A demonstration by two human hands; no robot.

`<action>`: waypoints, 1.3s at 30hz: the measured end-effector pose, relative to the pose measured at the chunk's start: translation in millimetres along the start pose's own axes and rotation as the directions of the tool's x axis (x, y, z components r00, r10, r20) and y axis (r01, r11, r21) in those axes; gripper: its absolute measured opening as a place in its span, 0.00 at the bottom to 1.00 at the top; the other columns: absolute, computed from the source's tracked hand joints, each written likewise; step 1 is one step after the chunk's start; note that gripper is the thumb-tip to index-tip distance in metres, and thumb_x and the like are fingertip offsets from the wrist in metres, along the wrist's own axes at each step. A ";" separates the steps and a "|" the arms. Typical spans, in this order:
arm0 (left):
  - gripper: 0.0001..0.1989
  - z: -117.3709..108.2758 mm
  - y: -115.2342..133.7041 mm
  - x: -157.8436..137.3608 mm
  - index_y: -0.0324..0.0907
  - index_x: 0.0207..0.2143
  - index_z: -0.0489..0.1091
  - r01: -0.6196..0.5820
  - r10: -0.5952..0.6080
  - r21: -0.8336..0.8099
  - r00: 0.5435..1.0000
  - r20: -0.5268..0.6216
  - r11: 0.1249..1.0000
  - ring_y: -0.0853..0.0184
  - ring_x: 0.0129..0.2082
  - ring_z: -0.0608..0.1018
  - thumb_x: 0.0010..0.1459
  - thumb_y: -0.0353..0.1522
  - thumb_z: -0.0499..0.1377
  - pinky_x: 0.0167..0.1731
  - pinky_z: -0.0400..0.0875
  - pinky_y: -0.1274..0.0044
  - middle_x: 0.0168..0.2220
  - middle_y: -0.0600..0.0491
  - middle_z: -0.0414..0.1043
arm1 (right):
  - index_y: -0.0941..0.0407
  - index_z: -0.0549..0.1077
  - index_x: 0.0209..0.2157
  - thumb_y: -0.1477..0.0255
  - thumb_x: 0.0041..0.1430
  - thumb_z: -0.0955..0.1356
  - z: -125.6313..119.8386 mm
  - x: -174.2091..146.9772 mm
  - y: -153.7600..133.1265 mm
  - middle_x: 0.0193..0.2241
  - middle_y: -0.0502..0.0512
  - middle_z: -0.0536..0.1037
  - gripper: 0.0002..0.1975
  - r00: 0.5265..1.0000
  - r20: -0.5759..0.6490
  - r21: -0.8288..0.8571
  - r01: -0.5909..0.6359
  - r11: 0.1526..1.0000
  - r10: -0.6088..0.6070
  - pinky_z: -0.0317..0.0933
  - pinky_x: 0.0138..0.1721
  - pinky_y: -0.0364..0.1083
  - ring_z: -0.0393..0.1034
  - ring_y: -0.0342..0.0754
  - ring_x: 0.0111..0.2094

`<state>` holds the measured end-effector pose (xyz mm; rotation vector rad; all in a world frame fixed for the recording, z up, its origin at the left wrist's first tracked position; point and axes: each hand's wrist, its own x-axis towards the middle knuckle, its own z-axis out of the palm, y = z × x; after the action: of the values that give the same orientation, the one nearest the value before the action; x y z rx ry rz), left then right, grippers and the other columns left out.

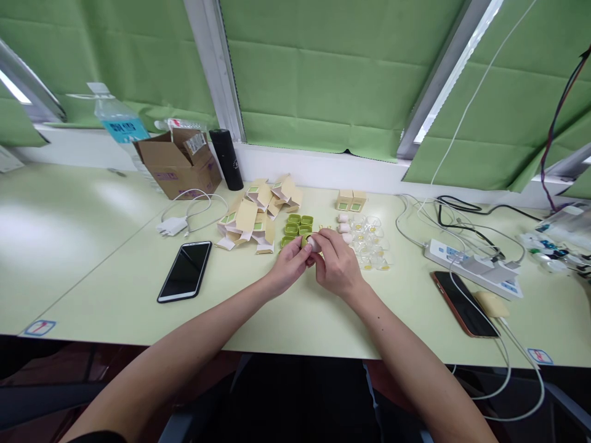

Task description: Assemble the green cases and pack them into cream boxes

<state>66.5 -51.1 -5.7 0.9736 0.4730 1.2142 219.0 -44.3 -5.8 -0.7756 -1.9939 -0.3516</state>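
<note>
My left hand [290, 264] is closed on a small green cup [303, 240], mostly covered by the fingers. Pinched in my right hand [339, 261] is a small whitish cylinder [314, 245], which meets the cup's mouth; whether it sits inside I cannot tell. Just beyond the hands stand several more green square cups [293, 219] in rows. Pale pinkish cylinders [343, 227] line up to the right of them, with small thin yellowish bits [325, 227] between. Further right are several clear plastic cups [369, 246] with yellow spots at the bottom.
Opened cream cartons [247, 215] lie piled at the left, two closed ones [351, 200] at the back. A phone [185, 271], a charger [173, 226], a cardboard box [180, 163] and a black flask [226, 160] are left. Right are a power strip [473, 269], cables and another phone [464, 304].
</note>
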 end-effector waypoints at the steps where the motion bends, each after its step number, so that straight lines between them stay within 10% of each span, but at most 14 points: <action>1: 0.21 0.3 -0.2 0.2 0.40 0.39 0.72 -0.012 0.012 0.013 1.000 0.005 1.000 0.73 0.31 0.69 0.55 0.45 0.73 0.34 0.64 0.79 0.33 0.55 0.69 | 0.59 0.71 0.58 0.75 0.70 0.61 0.5 -0.4 -0.3 0.49 0.70 0.78 0.18 1.000 0.007 -0.014 -0.003 1.000 0.003 0.77 0.47 0.56 0.76 0.59 0.51; 18: 0.21 -4.2 -9.9 -1.7 0.43 0.47 0.73 -0.095 0.097 0.164 0.995 -0.008 0.982 0.70 0.37 0.75 0.61 0.49 0.67 0.41 0.71 0.78 0.39 0.53 0.74 | 0.60 0.73 0.56 0.77 0.69 0.61 1.2 -1.5 -5.7 0.49 0.70 0.79 0.17 0.999 0.012 -0.144 0.038 0.989 -0.037 0.77 0.43 0.52 0.76 0.58 0.50; 39: 0.21 -8.7 5.1 0.1 0.39 0.45 0.76 0.072 -0.069 -0.118 0.997 0.028 0.990 0.70 0.36 0.74 0.52 0.36 0.76 0.37 0.69 0.78 0.38 0.52 0.72 | 0.57 0.58 0.70 0.72 0.69 0.65 -2.2 2.0 -3.2 0.55 0.70 0.74 0.31 1.000 -0.004 0.060 -0.016 0.998 0.016 0.76 0.53 0.60 0.72 0.62 0.57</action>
<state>57.1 -47.6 -6.1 0.8621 0.4089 1.1527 217.7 -47.1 -2.7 -0.7515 -1.9835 -0.2825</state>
